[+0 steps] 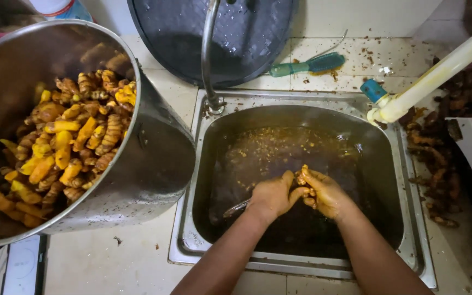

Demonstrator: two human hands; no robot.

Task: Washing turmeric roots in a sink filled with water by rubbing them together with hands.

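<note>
Both my hands are over a steel sink (405, 180) filled with murky brown water. My right hand (323, 192) grips a small orange turmeric root (303, 172), of which only the tip shows. My left hand (273, 195) is pressed against it, fingers curled over the same root. A metal utensil (237, 207) lies half sunk in the water just left of my left hand. At the left, a big steel pot (154, 164) holds several washed yellow-orange turmeric roots (72, 147).
A curved steel tap (207, 60) rises behind the sink. A dark round lid (247, 38) leans against the wall, beside a green brush (307, 65). A cream pipe with a blue valve (375, 90) crosses the right. Dirty roots (438, 164) are piled on the right counter.
</note>
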